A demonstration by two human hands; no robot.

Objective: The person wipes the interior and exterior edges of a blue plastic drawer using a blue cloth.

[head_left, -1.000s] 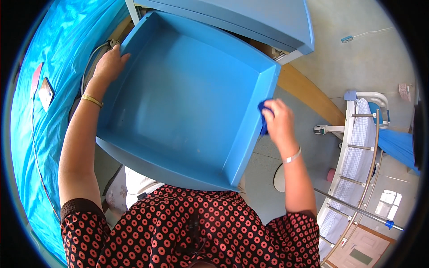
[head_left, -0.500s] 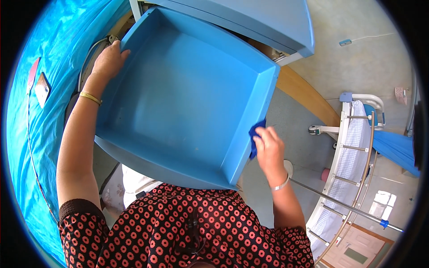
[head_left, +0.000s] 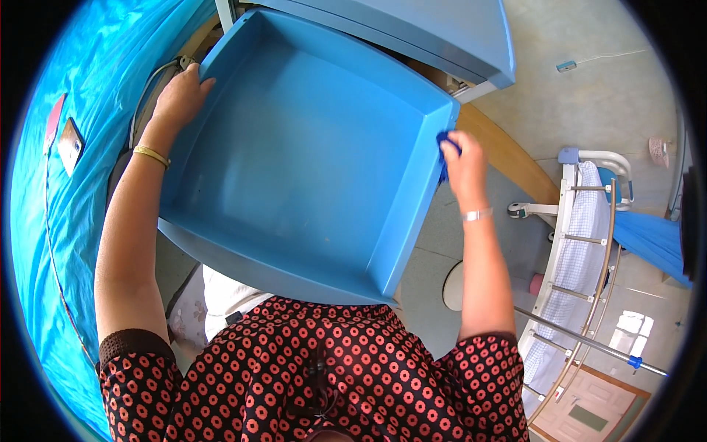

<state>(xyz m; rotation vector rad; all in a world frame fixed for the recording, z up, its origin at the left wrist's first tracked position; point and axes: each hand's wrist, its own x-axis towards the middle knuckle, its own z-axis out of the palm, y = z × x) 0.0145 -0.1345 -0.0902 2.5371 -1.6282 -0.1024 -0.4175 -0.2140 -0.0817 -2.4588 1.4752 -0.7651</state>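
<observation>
A blue plastic drawer (head_left: 302, 162), with nothing inside but a few small specks, is held tilted in front of my body. My left hand (head_left: 182, 99) grips its left rim near the far corner, fingers on the outside and thumb over the edge. At the right wall, close to the far right corner, my right hand (head_left: 464, 158) pinches a dark blue cloth (head_left: 444, 153) against the outer side. Part of the cloth is hidden behind my fingers.
A blue cabinet (head_left: 442, 37) stands just beyond the drawer. Bright blue sheeting (head_left: 96, 96) on the left carries a phone (head_left: 71, 146). To the right are a bed with rails (head_left: 582, 243) and a metal pole (head_left: 582, 339) with a blue collar.
My right hand has slid the cloth along the drawer's right wall, away from me toward the far corner. My left hand keeps its place on the left rim.
</observation>
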